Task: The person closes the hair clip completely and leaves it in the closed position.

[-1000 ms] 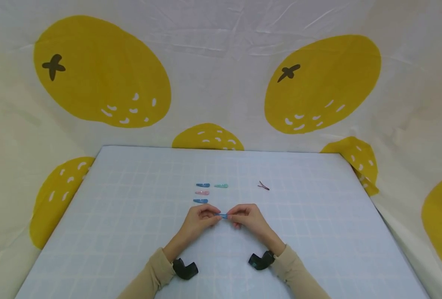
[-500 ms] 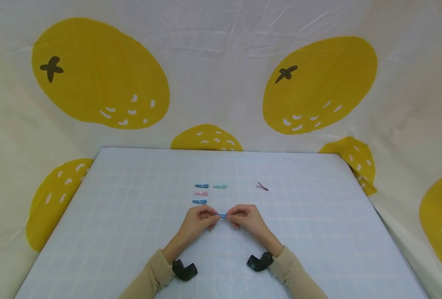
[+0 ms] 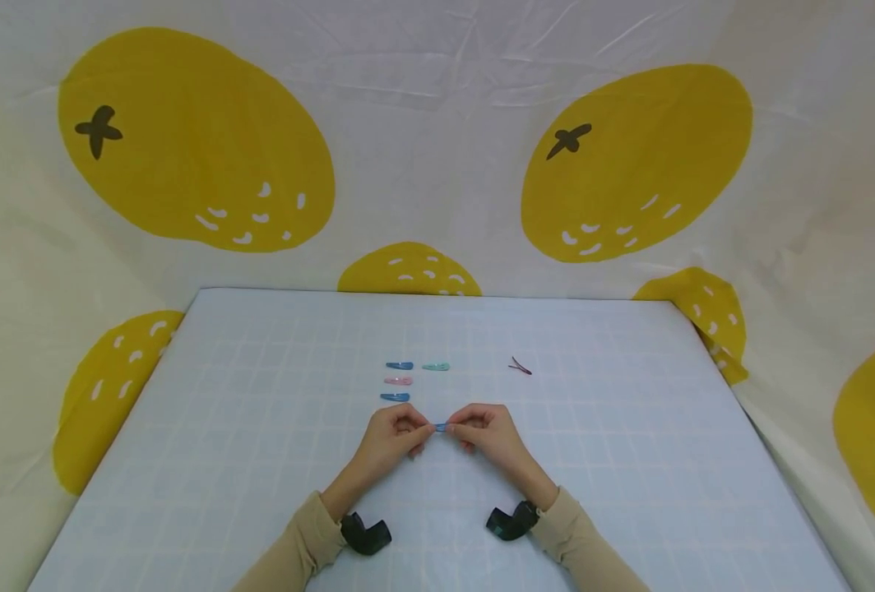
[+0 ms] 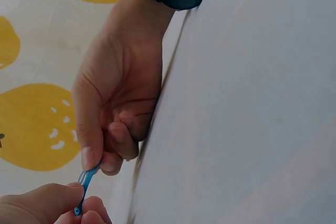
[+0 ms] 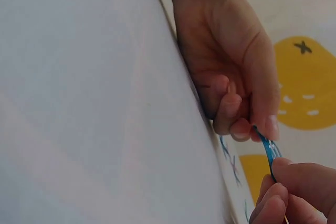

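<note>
A blue snap hair clip (image 3: 441, 427) is stretched between both hands in front of me, in the head view. My left hand (image 3: 393, 434) pinches one end with thumb and index finger. The other end sits between the thumb and fingers of my right hand (image 3: 491, 432). Close up in the left wrist view, the clip (image 4: 85, 179) shows a slot between its thin strips. From the right wrist view, the same clip (image 5: 269, 148) looks slightly bent, its ends covered by fingertips.
Beyond my left hand lie a blue clip (image 3: 395, 397), a pink clip (image 3: 398, 381), another blue clip (image 3: 400, 365) and a mint-green clip (image 3: 436, 367). Farther right rests a dark reddish V-shaped hairpin (image 3: 520, 367). A pale checked cloth covers the table (image 3: 630, 460), against a fruit-print curtain (image 3: 430, 164).
Both hands keep their pinch on the hair clip and stay nearly in place. Slightly less of the clip shows between the fingertips now. The clips on the table have not moved.
</note>
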`<state>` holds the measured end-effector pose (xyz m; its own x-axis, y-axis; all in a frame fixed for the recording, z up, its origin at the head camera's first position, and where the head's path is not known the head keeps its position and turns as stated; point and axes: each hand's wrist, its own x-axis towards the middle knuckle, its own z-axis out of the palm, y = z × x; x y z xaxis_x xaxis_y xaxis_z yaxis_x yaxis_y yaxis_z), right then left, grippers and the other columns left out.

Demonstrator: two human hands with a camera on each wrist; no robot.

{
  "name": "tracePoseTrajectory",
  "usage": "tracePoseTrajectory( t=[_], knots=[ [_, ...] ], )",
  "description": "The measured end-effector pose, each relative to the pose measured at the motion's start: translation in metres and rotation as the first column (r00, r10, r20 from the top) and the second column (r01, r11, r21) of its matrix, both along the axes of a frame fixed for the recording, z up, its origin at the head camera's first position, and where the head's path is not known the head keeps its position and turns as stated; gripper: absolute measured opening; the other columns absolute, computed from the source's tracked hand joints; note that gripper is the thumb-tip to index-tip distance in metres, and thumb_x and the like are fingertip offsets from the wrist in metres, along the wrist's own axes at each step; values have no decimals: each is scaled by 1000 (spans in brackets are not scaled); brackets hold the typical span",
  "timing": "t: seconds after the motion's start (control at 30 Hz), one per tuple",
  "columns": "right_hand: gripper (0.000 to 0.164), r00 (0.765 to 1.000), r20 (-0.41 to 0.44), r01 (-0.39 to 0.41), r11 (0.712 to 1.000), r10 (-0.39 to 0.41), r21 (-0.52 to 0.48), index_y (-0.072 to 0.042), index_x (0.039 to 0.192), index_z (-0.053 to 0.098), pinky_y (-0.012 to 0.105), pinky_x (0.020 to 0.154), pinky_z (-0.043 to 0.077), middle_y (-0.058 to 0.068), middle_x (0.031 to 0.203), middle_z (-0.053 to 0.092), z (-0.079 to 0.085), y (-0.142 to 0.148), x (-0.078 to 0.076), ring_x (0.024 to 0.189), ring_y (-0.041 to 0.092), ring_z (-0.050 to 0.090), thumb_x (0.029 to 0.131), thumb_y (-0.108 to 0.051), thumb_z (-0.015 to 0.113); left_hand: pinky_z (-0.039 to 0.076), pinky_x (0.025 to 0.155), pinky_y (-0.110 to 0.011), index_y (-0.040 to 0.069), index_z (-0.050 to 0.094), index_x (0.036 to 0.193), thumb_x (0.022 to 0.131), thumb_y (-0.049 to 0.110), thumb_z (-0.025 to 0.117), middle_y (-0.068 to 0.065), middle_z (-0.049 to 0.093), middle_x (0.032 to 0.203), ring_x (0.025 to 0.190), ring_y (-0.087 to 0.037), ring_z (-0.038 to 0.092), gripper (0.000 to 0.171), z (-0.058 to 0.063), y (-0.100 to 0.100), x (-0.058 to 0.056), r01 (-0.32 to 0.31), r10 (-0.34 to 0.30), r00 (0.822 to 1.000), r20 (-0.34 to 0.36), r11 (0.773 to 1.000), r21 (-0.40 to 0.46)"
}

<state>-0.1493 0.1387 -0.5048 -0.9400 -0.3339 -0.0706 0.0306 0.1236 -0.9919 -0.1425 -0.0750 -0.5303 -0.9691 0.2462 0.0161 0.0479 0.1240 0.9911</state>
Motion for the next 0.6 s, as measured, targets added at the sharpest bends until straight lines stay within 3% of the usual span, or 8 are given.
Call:
tracePoseTrajectory(
  t=[0.07, 0.2, 0.4, 0.6],
  knots=[
    [9, 1000, -6, 2, 1000, -2, 9, 6, 95, 72, 23, 53, 44, 31, 71, 60, 0, 0, 0, 56, 16, 52, 88, 0, 71, 47, 52, -23, 5, 68, 87, 90, 13, 74, -7, 63, 64, 53, -16, 55, 11, 1, 1, 0, -2, 2, 1000, 2, 1000, -7],
    [9, 1000, -13, 16, 1000, -16, 13, 4, 96, 73, 23, 52, 44, 23, 68, 61, -17, 2, -6, 55, 15, 52, 89, -2, 72, 47, 52, -23, 4, 68, 87, 89, 14, 75, -7, 62, 64, 53, -16, 55, 12, 2, 2, 1, -10, 10, 1000, 2, 1000, 1],
    [13, 999, -43, 24, 1000, -24, 8, 6, 94, 72, 24, 51, 44, 15, 63, 61, -14, -1, -5, 53, 13, 51, 88, -5, 73, 47, 51, -24, 4, 68, 87, 89, 11, 75, -7, 63, 64, 53, -15, 56, 10, 0, 2, 0, -27, 26, 999, -31, 999, -17],
    [9, 998, -34, 51, 999, -51, 16, 1, 91, 74, 23, 50, 43, 9, 61, 59, -14, -2, -4, 52, 12, 50, 87, -7, 75, 48, 51, -24, 4, 67, 88, 90, 11, 73, -4, 63, 63, 53, -15, 56, 9, 0, 4, 0, -29, 28, 999, -15, 998, -60]
  ],
)
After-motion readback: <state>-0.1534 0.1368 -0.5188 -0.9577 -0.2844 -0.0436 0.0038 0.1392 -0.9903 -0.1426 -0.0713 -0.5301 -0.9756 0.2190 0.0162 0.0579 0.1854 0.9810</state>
